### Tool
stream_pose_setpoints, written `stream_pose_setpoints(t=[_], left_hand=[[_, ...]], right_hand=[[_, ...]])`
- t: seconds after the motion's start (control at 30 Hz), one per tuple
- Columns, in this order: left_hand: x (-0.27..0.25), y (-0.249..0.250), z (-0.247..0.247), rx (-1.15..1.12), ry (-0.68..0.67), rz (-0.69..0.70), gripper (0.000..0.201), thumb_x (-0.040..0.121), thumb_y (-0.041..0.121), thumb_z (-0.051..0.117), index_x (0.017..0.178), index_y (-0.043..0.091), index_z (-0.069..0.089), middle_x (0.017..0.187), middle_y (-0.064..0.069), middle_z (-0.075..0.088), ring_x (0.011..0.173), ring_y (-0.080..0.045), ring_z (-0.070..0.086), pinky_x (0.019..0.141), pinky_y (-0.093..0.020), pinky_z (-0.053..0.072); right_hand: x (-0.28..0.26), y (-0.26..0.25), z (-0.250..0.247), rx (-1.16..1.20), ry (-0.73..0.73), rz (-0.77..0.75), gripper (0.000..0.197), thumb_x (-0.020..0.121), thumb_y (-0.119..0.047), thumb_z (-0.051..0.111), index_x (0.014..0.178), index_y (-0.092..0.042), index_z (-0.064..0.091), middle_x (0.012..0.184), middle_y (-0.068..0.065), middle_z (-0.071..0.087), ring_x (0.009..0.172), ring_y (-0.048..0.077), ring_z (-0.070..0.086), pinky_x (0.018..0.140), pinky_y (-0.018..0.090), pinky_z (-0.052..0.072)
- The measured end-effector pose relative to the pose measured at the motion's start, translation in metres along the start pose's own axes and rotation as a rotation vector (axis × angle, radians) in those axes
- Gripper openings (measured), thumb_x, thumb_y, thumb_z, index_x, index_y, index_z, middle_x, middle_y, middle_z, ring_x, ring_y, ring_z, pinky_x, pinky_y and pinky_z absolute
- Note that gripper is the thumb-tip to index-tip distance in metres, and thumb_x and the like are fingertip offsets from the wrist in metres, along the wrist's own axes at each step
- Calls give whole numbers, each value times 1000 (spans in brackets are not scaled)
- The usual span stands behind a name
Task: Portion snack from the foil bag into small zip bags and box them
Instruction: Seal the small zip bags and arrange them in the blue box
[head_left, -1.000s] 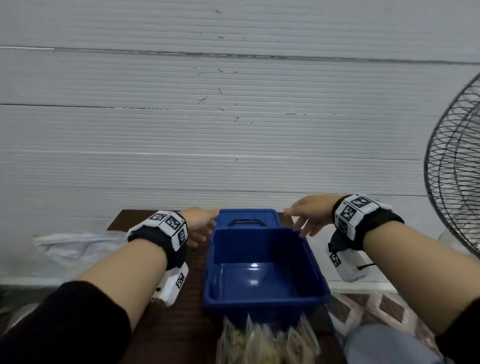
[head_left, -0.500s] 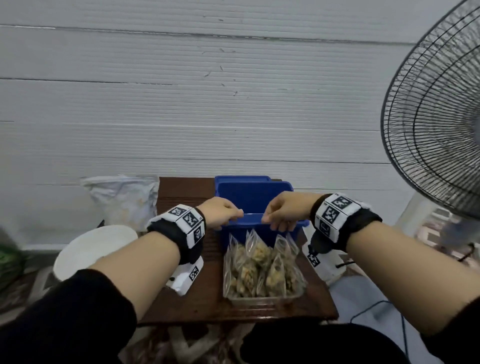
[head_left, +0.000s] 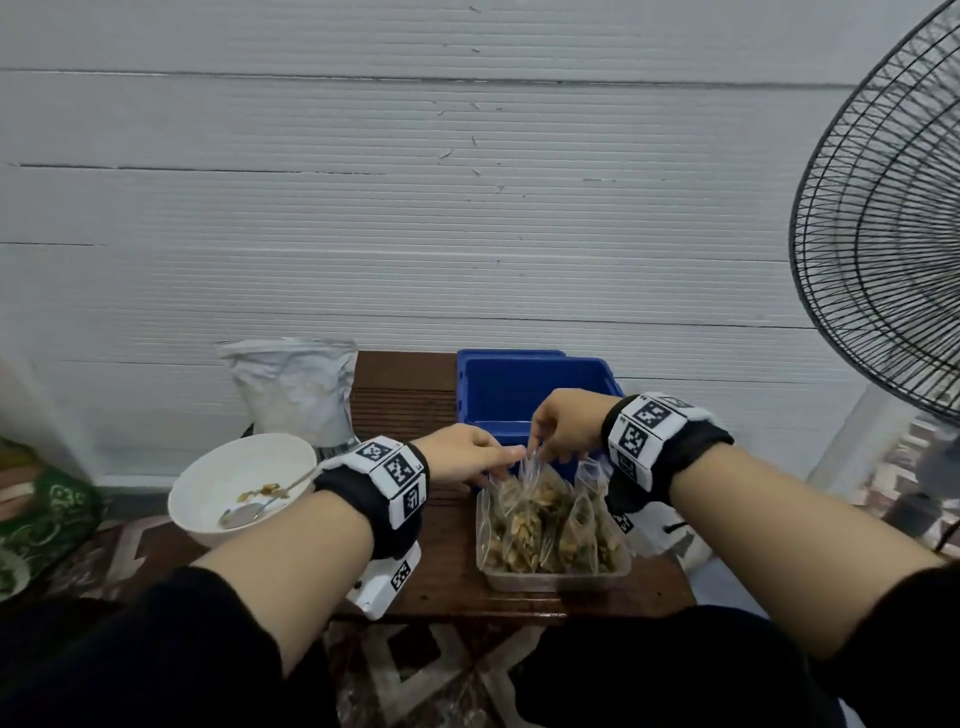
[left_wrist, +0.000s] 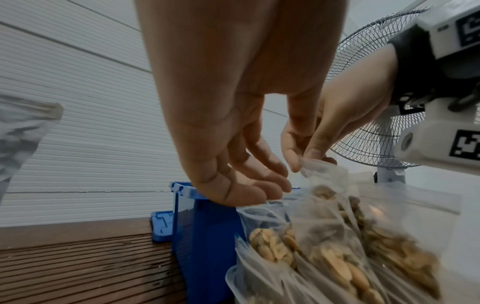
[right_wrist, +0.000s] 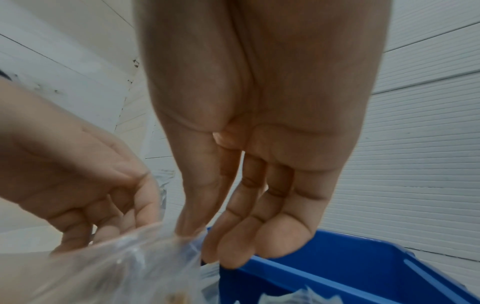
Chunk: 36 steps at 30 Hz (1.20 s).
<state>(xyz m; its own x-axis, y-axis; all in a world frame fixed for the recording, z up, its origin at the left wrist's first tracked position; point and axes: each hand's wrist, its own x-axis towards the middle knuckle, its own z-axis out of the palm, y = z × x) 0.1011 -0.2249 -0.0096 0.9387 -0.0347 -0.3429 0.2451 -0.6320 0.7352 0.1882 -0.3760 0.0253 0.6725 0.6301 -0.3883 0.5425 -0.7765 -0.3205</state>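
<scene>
Several clear zip bags filled with snack stand in a clear plastic tray (head_left: 561, 579) at the table's front. My left hand (head_left: 505, 460) and right hand (head_left: 541, 451) meet over the tray and both pinch the top edge of one zip bag (head_left: 535, 493). In the right wrist view the right hand (right_wrist: 192, 230) pinches the bag's rim (right_wrist: 130, 257) between thumb and finger. In the left wrist view the left hand (left_wrist: 288, 174) touches that bag (left_wrist: 324, 185) at its top corner. The blue box (head_left: 519, 384) stands open just behind the tray. The foil bag (head_left: 296, 384) stands at the back left.
A white bowl (head_left: 208, 478) with a spoon (head_left: 249, 512) and a few snack crumbs sits left of the brown table (head_left: 405, 395). The blue lid lies behind the box. A standing fan (head_left: 893, 234) is close on the right. A grey wall is right behind the table.
Both hands have left the blue box's front rim and come back to the tray, where they now pinch a zip bag's top. The head view has tilted down.
</scene>
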Motion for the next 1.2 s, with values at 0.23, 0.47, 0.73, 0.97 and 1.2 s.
stream_pose_setpoints(t=[0.23, 0.47, 0.73, 0.97, 1.2], left_hand=[[9, 1, 7, 2, -2, 74, 29, 76, 46, 76, 91, 26, 62, 85, 12, 60, 80, -4, 56, 72, -20, 44], [18, 0, -6, -31, 231, 215, 10, 86, 34, 70, 86, 24, 66, 81, 7, 63, 79, -10, 58, 77, -31, 50], [27, 7, -12, -283, 477, 381, 6, 89, 26, 67, 84, 28, 69, 86, 13, 69, 79, 2, 64, 83, -29, 54], [41, 19, -12, -397, 638, 428, 3, 87, 26, 70, 87, 26, 72, 86, 16, 70, 82, 10, 61, 78, -10, 47], [59, 22, -6, -439, 662, 393, 6, 90, 27, 67, 84, 29, 69, 84, 14, 69, 76, 8, 60, 69, -9, 47]], right_hand=[[-1, 5, -6, 62, 54, -27, 5, 90, -19, 65, 85, -17, 63, 84, 1, 64, 69, 7, 57, 62, 23, 52], [-8, 7, -22, 230, 193, -63, 9, 94, -14, 57, 86, -12, 60, 74, 0, 60, 65, 9, 56, 56, 17, 50], [-8, 18, -18, 600, 514, -77, 17, 92, -16, 61, 97, -2, 68, 78, 6, 65, 70, 13, 60, 73, 26, 54], [-2, 28, -9, 743, 672, -105, 14, 91, -17, 63, 89, -3, 67, 67, -1, 60, 57, 4, 53, 58, 15, 48], [2, 35, -8, 814, 691, -105, 11, 89, -17, 65, 78, -17, 66, 73, 3, 64, 65, 9, 57, 64, 18, 51]])
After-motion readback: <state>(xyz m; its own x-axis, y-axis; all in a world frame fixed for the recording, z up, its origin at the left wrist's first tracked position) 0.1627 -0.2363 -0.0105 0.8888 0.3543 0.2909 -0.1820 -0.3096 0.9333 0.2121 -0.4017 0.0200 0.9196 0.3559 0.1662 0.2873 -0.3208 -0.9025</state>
